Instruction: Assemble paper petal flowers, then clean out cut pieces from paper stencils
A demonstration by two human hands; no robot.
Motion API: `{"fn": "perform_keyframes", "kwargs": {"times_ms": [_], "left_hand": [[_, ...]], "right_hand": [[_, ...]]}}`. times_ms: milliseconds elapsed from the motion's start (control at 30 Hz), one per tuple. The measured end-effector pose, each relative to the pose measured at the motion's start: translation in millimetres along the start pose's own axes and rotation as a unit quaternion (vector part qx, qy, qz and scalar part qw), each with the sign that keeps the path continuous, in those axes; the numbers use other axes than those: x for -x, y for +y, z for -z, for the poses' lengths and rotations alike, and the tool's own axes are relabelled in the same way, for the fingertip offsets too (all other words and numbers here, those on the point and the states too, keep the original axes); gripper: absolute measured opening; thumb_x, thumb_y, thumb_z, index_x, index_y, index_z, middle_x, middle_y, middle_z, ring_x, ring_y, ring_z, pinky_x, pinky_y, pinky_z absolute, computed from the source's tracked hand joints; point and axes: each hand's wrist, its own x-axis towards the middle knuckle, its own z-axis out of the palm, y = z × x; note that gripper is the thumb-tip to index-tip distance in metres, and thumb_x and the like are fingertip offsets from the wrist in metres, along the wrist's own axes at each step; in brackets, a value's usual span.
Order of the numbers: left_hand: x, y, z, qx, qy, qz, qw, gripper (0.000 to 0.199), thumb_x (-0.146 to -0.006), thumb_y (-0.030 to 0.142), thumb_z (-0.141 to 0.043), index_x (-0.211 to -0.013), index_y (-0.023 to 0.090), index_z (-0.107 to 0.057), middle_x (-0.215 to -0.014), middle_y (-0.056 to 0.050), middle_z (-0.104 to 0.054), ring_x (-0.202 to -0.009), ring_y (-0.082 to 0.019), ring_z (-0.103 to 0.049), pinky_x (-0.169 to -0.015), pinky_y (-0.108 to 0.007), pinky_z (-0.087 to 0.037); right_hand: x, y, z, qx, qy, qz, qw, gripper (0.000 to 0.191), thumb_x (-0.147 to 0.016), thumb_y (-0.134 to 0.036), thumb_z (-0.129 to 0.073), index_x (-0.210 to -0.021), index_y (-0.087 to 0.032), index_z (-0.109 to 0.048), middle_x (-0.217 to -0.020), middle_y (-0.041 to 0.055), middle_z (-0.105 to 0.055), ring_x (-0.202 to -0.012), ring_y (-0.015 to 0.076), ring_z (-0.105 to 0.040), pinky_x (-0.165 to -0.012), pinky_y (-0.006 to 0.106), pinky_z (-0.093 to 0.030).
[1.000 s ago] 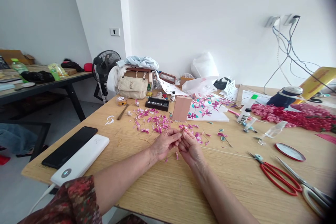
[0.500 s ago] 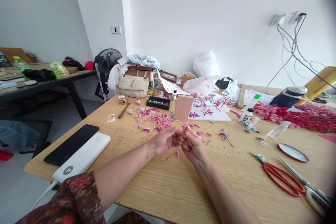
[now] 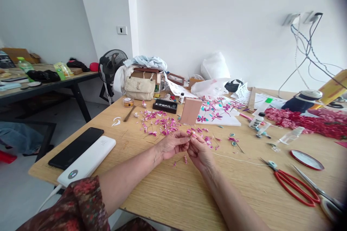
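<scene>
Above the wooden table, my left hand [image 3: 173, 146] and my right hand [image 3: 200, 151] meet at the fingertips. Between them is a small pink flower [image 3: 193, 134], gripped in the pinched fingers of my right hand. The thumb and forefinger of my left hand close at the flower's base, and the fingers hide most of its stem. Just beyond the hands lie many loose pink petals and flowers [image 3: 165, 124]. Two tiny pink sprigs [image 3: 185, 159] rest on the table below my left hand.
A wooden block [image 3: 191, 111] stands behind the hands. Finished-looking flowers [image 3: 217, 110] lie on a white sheet. Red-handled scissors [image 3: 295, 187], larger shears [image 3: 311, 180] and a round lid [image 3: 307, 160] are at the right. A power bank [image 3: 89, 160] and phone [image 3: 78, 148] lie left.
The thumb of my left hand has come down onto its forefinger by the flower, and the thin brownish stem seen before is now hidden. The view has shifted slightly.
</scene>
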Motion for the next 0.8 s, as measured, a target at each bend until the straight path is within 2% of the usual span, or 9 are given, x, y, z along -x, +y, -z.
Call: {"fn": "perform_keyframes", "kwargs": {"times_ms": [167, 333, 433, 500, 600, 700, 733, 800], "left_hand": [[1.0, 1.9, -7.5, -0.042, 0.035, -0.039, 0.998, 0.022, -0.061, 0.026, -0.073, -0.072, 0.011, -0.061, -0.06, 0.001, -0.054, -0.053, -0.005, -0.046, -0.054, -0.018, -0.035], [1.6, 7.3, -14.4, -0.102, 0.096, -0.093, 0.986, 0.02, -0.061, 0.028, -0.07, -0.063, 0.012, -0.058, -0.053, 0.003, -0.051, -0.048, -0.005, -0.041, -0.046, -0.018, -0.03], [0.0, 8.9, -11.9, -0.159, 0.14, -0.102, 0.972, 0.018, -0.062, 0.028, -0.068, -0.062, 0.013, -0.058, -0.053, 0.004, -0.05, -0.047, -0.005, -0.039, -0.044, -0.018, -0.028], [-2.4, 8.6, -7.7, -0.233, 0.162, -0.11, 0.953, 0.015, -0.065, 0.027, -0.065, -0.062, 0.014, -0.058, -0.053, 0.004, -0.049, -0.048, -0.006, -0.039, -0.045, -0.018, -0.029], [-6.5, 7.9, -1.0, -0.351, 0.172, -0.142, 0.91, 0.01, -0.069, 0.022, -0.059, -0.063, 0.014, -0.061, -0.054, 0.003, -0.051, -0.051, -0.008, -0.043, -0.05, -0.02, -0.033], [-8.5, 8.1, 2.6, -0.445, 0.152, -0.19, 0.862, 0.008, -0.069, 0.018, -0.058, -0.066, 0.015, -0.065, -0.061, 0.0, -0.059, -0.06, -0.012, -0.05, -0.059, -0.023, -0.038], [-8.4, 8.2, 2.7, -0.473, 0.135, -0.207, 0.846, 0.009, -0.07, 0.017, -0.058, -0.066, 0.016, -0.066, -0.063, 0.0, -0.06, -0.063, -0.013, -0.052, -0.062, -0.024, -0.039], [-6.8, 8.4, 1.3, -0.518, 0.081, -0.228, 0.821, 0.011, -0.07, 0.015, -0.058, -0.063, 0.018, -0.067, -0.064, -0.001, -0.062, -0.067, -0.014, -0.054, -0.067, -0.025, -0.039]], "right_hand": [[-0.7, -0.5, -0.4, 0.032, 0.013, 0.012, 0.999, 0.036, -0.058, -0.036, -0.073, -0.062, -0.02, -0.041, -0.037, -0.0137, -0.02, -0.036, 0.0034, -0.006, -0.033, 0.017, -0.007], [0.2, -2.1, -2.3, 0.103, 0.021, 0.018, 0.994, 0.033, -0.063, -0.043, -0.065, -0.074, -0.022, -0.042, -0.04, -0.0143, -0.015, -0.038, 0.0058, -0.005, -0.034, 0.019, -0.007], [3.1, -2.8, -5.6, 0.173, 0.021, 0.016, 0.985, 0.028, -0.065, -0.044, -0.058, -0.07, -0.022, -0.04, -0.044, -0.013, -0.016, -0.039, 0.0062, -0.008, -0.035, 0.019, -0.009], [5.6, -4.3, -7.5, 0.233, 0.026, 0.016, 0.972, 0.025, -0.066, -0.042, -0.054, -0.066, -0.022, -0.039, -0.044, -0.0116, -0.02, -0.038, 0.0063, -0.011, -0.036, 0.02, -0.011], [11.7, -11.9, -9.6, 0.344, 0.038, 0.033, 0.938, 0.018, -0.066, -0.035, -0.053, -0.059, -0.02, -0.044, -0.044, -0.0085, -0.029, -0.039, 0.0071, -0.02, -0.04, 0.022, -0.014], [21.4, -30.1, -13.6, 0.443, 0.038, 0.058, 0.894, 0.015, -0.062, -0.023, -0.055, -0.049, -0.019, -0.047, -0.043, -0.0049, -0.037, -0.044, 0.009, -0.028, -0.045, 0.024, -0.015], [24.2, -38.8, -15.9, 0.489, 0.027, 0.07, 0.869, 0.016, -0.062, -0.02, -0.054, -0.048, -0.019, -0.048, -0.042, -0.0041, -0.038, -0.045, 0.0097, -0.029, -0.046, 0.025, -0.015], [26.5, -59.0, -20.8, 0.606, -0.023, 0.1, 0.789, 0.018, -0.066, -0.017, -0.051, -0.048, -0.019, -0.049, -0.043, -0.0029, -0.04, -0.046, 0.0108, -0.031, -0.048, 0.026, -0.016]]}}
